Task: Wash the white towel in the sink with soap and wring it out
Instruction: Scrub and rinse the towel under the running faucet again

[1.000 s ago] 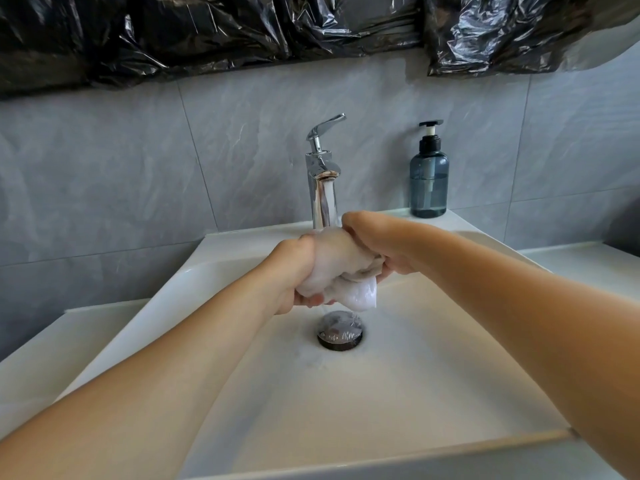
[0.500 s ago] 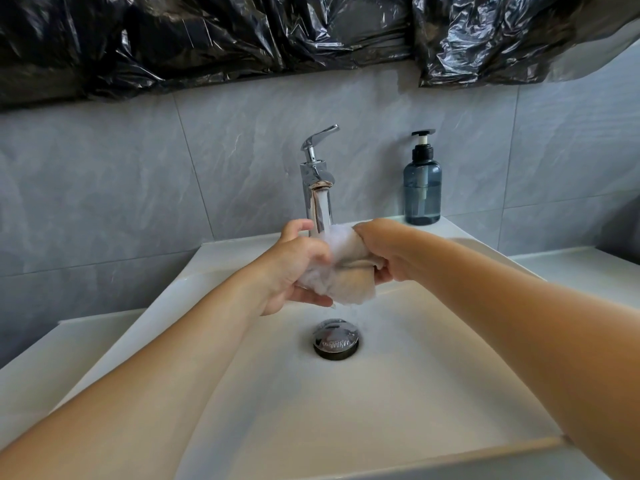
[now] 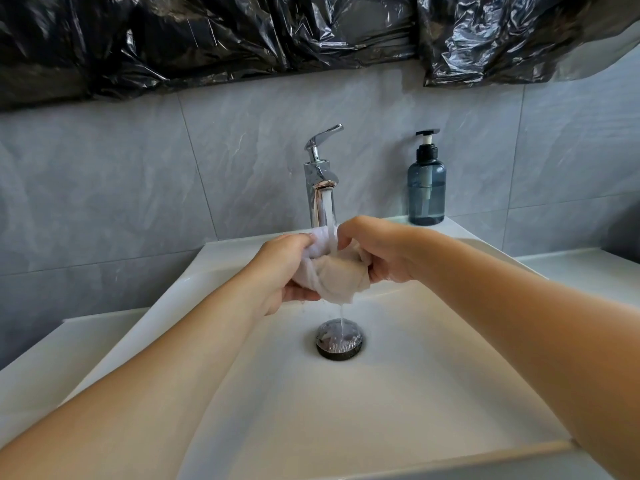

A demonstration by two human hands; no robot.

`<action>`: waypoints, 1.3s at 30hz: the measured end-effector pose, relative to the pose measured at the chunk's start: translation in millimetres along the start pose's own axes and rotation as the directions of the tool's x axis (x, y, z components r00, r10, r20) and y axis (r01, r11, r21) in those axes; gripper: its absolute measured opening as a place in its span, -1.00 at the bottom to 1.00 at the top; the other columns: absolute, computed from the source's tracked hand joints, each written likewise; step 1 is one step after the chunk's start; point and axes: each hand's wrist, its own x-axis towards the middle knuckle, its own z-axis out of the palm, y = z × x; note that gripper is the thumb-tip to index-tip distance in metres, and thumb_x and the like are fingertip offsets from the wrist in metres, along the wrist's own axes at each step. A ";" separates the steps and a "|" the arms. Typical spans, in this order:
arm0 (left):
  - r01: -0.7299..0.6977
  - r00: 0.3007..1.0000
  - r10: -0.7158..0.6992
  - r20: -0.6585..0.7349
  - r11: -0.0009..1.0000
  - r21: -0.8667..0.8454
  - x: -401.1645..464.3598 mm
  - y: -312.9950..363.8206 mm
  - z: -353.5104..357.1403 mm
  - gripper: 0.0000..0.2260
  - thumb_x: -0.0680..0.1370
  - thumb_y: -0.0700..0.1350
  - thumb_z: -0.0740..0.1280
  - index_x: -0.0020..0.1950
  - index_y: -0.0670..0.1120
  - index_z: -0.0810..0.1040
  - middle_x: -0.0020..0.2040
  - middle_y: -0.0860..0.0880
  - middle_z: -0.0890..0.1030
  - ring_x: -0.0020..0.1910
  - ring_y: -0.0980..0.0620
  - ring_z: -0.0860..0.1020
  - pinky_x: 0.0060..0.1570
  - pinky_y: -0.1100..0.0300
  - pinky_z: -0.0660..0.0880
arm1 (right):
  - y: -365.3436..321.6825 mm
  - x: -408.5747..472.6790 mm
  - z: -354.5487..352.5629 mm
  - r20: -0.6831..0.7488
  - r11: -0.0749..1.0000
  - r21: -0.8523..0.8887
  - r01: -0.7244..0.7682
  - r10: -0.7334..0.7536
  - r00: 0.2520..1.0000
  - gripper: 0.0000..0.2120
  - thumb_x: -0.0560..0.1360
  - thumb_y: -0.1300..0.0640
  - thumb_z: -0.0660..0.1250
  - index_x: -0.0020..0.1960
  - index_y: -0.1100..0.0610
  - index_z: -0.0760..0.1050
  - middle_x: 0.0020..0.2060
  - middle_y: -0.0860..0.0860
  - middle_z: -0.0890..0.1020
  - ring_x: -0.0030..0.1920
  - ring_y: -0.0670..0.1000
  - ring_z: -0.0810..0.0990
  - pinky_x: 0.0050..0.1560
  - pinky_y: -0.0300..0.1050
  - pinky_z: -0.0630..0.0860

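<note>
A wet white towel [image 3: 337,275] is bunched up over the white sink [image 3: 398,393], right under the chrome tap [image 3: 320,188]. Water runs from the spout onto the cloth and a thin stream drips off its lower corner onto the drain [image 3: 340,339]. My left hand [image 3: 282,271] grips the towel's left side, fingers curled under it. On the other side my right hand [image 3: 375,252] pinches the cloth with curled fingers. A blue-grey soap pump bottle [image 3: 426,183] stands on the sink's back right corner.
Grey wall tiles rise behind the sink, and crumpled black plastic sheeting [image 3: 277,36] hangs along the top. A pale counter [image 3: 571,271] flanks the basin on both sides. The tap lever is tilted up.
The towel was squeezed tight between both fists; now my hands have drawn slightly apart and loosened it under the running water. The view has tilted upward a little.
</note>
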 end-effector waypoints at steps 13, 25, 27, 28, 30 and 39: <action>0.062 0.998 -0.059 0.030 0.992 -0.109 -4.6 6.0 -6.0 -0.76 0.63 0.02 0.24 0.14 -0.10 0.58 -0.14 -0.14 0.72 -0.27 -0.06 0.70 -0.34 0.08 0.66 | 5.3 8.8 -13.6 0.210 0.981 -0.120 0.153 -0.126 0.970 -0.68 0.49 0.36 0.34 0.23 0.19 0.49 0.17 0.19 0.62 0.21 0.16 0.60 0.24 0.05 0.54; -0.095 0.983 0.061 0.175 0.977 0.191 -11.5 3.3 -0.1 -0.67 0.50 -0.06 0.42 0.25 0.01 0.51 -0.14 -0.16 0.65 -0.47 -0.07 0.56 -0.48 0.22 0.48 | 6.0 16.7 -18.4 -0.146 0.968 -0.236 0.089 -0.126 0.981 -0.66 0.56 -0.03 0.29 0.07 0.26 0.56 -0.20 0.17 0.64 -0.36 0.11 0.59 -0.34 -0.14 0.60; -0.132 0.985 0.102 0.136 0.962 0.239 -8.7 2.2 0.0 -0.72 0.52 0.01 0.38 0.21 -0.01 0.54 -0.23 -0.13 0.63 -0.51 -0.04 0.53 -0.51 0.25 0.43 | 4.5 15.2 -16.4 -0.183 0.949 -0.309 0.054 -0.115 0.976 -0.69 0.59 -0.01 0.22 0.00 0.24 0.53 -0.27 0.17 0.61 -0.44 0.11 0.55 -0.40 -0.14 0.56; -0.149 0.986 0.123 0.114 0.957 0.251 -7.0 1.8 -0.6 -0.73 0.52 0.05 0.38 0.17 -0.02 0.55 -0.27 -0.12 0.62 -0.52 -0.03 0.52 -0.51 0.26 0.41 | 3.6 13.9 -16.3 -0.193 0.930 -0.366 0.042 -0.120 0.974 -0.72 0.60 0.02 0.19 -0.05 0.22 0.50 -0.31 0.17 0.59 -0.46 0.11 0.53 -0.39 -0.11 0.55; -0.171 0.985 0.158 0.072 0.953 0.248 -5.7 2.6 -1.1 -0.76 0.51 0.09 0.38 0.04 -0.05 0.56 -0.33 -0.10 0.57 -0.53 -0.02 0.48 -0.52 0.27 0.36 | 2.5 12.4 -16.3 -0.198 0.915 -0.402 0.033 -0.122 0.972 -0.67 0.62 -0.02 0.11 -0.08 0.21 0.48 -0.36 0.17 0.55 -0.48 0.10 0.50 -0.40 -0.11 0.51; -0.090 0.996 0.093 -0.011 0.987 0.134 -2.5 2.9 1.6 -0.77 0.53 0.12 0.34 -0.08 -0.05 0.53 -0.44 -0.03 0.48 -0.62 0.05 0.37 -0.58 0.32 0.27 | 6.8 15.3 -20.0 0.086 0.992 -0.123 -0.002 0.013 0.996 -0.48 0.52 -0.34 0.17 0.17 0.05 0.57 0.05 0.07 0.63 0.08 0.17 0.59 0.27 0.26 0.44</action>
